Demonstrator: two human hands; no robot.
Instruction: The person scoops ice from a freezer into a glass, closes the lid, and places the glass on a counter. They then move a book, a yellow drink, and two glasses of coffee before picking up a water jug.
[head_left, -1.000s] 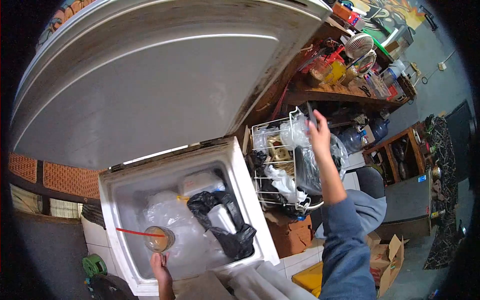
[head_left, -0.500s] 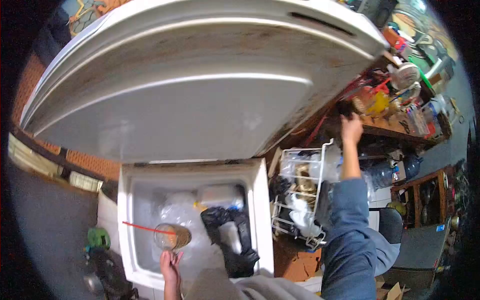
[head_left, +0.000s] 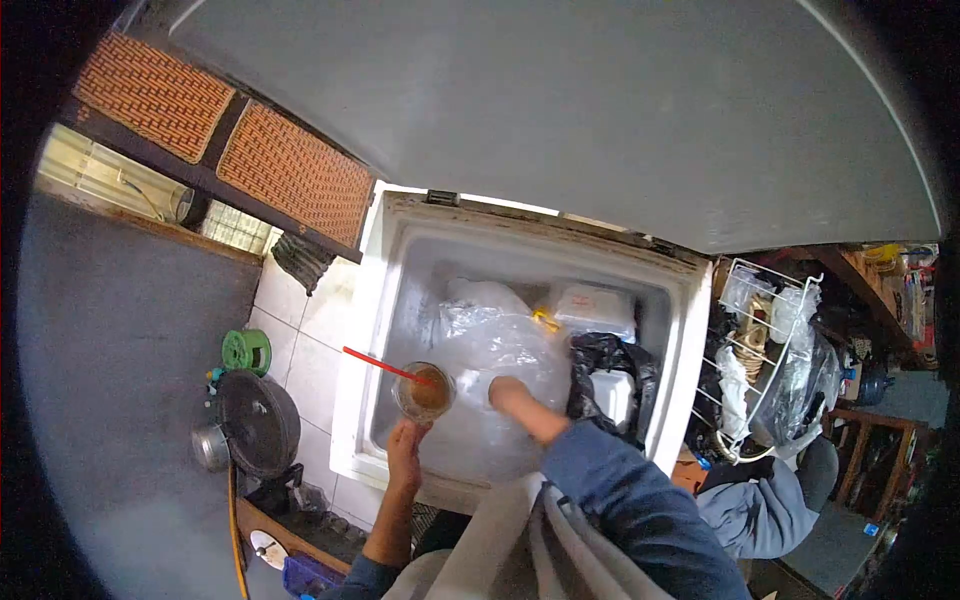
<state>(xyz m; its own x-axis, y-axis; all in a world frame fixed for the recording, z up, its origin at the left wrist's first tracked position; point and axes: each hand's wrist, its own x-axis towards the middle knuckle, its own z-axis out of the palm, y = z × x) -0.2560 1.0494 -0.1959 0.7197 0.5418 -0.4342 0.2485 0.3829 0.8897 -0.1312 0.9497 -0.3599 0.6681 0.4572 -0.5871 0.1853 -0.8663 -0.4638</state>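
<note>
My left hand (head_left: 406,452) is closed at the near side of a clear glass mug (head_left: 436,400) of brown drink. A red straw (head_left: 372,361) leans out of the mug to the left. My right hand (head_left: 510,394) reaches down into the open chest freezer (head_left: 348,425), against a large clear plastic bag (head_left: 530,345) with pale, icy-looking contents. Its fingers are hidden in or behind the plastic. Right of this hand lie a black plastic bag (head_left: 597,352) and a white pack (head_left: 612,398) on it. A white container (head_left: 596,308) sits behind them.
The raised freezer lid (head_left: 620,110) spans the top of the view. A white wire rack (head_left: 745,385) holding bags stands at the right. To the left are a dark wok-like pan (head_left: 262,425), a green round object (head_left: 246,351) and an orange hose (head_left: 235,530).
My right hand has come from the cluttered shelf at the right down into the freezer. The view has turned and dropped towards the freezer. The glass mug stays in my left hand.
</note>
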